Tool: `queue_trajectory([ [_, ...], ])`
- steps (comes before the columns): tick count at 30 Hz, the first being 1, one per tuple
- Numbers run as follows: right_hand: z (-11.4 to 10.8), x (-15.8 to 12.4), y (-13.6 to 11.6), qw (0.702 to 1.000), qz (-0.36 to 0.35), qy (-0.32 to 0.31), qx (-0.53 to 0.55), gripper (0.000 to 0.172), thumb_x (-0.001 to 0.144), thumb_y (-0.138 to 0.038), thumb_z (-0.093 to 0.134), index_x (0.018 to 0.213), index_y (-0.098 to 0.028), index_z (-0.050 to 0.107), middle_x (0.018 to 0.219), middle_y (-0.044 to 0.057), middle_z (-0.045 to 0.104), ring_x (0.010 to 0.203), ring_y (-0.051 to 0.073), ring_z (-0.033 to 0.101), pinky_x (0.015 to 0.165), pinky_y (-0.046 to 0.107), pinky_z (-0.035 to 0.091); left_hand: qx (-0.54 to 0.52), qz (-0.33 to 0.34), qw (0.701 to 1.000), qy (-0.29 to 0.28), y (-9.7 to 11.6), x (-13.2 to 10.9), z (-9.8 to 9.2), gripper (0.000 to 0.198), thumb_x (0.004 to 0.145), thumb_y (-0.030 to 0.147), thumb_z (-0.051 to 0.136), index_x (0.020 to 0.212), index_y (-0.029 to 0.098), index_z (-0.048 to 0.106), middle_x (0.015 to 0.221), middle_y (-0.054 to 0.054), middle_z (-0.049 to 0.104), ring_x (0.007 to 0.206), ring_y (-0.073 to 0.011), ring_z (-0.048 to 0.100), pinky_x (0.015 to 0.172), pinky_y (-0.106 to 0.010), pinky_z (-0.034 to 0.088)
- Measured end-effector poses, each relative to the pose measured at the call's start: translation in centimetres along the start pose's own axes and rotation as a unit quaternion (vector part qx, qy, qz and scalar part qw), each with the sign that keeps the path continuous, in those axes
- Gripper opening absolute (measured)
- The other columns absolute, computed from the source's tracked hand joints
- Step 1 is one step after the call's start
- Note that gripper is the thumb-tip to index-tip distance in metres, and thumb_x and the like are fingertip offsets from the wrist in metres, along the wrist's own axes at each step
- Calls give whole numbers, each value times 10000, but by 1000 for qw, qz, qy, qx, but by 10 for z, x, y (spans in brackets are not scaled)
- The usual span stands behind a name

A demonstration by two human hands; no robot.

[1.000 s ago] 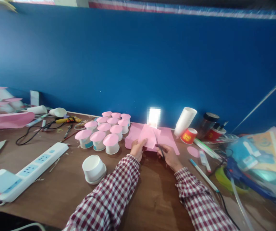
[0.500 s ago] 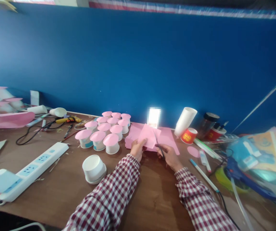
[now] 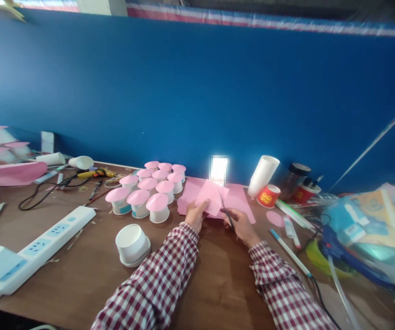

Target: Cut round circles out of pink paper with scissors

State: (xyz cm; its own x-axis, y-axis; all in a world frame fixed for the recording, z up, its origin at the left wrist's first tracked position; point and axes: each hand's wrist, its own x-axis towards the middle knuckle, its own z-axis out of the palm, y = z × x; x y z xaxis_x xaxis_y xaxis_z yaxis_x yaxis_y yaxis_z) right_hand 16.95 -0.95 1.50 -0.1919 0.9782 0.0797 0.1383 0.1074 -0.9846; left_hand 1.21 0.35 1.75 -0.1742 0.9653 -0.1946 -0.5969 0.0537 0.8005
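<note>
My left hand [image 3: 196, 215] pinches a piece of pink paper [image 3: 208, 196] by its lower left side, thumb on top. In my right hand [image 3: 239, 225] is a pair of scissors [image 3: 230, 219], its handles wrapped by the fingers. The blades meet the right side of the held paper; whether they are spread cannot be seen. Beneath both lie larger pink sheets [image 3: 240, 201] against the wall. Left of my left hand stand several white paper cups topped with pink paper discs [image 3: 157, 201]. A loose pink disc [image 3: 275, 218] lies to the right of my right hand.
An upside-down white cup stack [image 3: 131, 243] stands near my left forearm. A power strip [image 3: 46, 247] and a yellow-handled tool [image 3: 96, 173] lie to the left. On the right are stacked white cups [image 3: 264, 174], a red cup [image 3: 269, 196], a dark-lidded jar [image 3: 295, 178] and a plastic bag [image 3: 372, 224].
The view has shifted slightly, so everything sits a little lower and further left. Both hands keep their hold on the paper and the scissors, nearly unmoved.
</note>
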Motion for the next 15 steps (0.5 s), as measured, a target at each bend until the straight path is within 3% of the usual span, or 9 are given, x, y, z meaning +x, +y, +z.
queue_trajectory([
  [15,-1,-3,-4,1000,-4,-10,17,404,704,-463,671,933,-131,651,600,0,604,507,120,550,495,241,425,24,7,999,-22,-3,2,-2,362,548,341,795,782,112,640,703,-39,634,603,-114,574,493,-214,435],
])
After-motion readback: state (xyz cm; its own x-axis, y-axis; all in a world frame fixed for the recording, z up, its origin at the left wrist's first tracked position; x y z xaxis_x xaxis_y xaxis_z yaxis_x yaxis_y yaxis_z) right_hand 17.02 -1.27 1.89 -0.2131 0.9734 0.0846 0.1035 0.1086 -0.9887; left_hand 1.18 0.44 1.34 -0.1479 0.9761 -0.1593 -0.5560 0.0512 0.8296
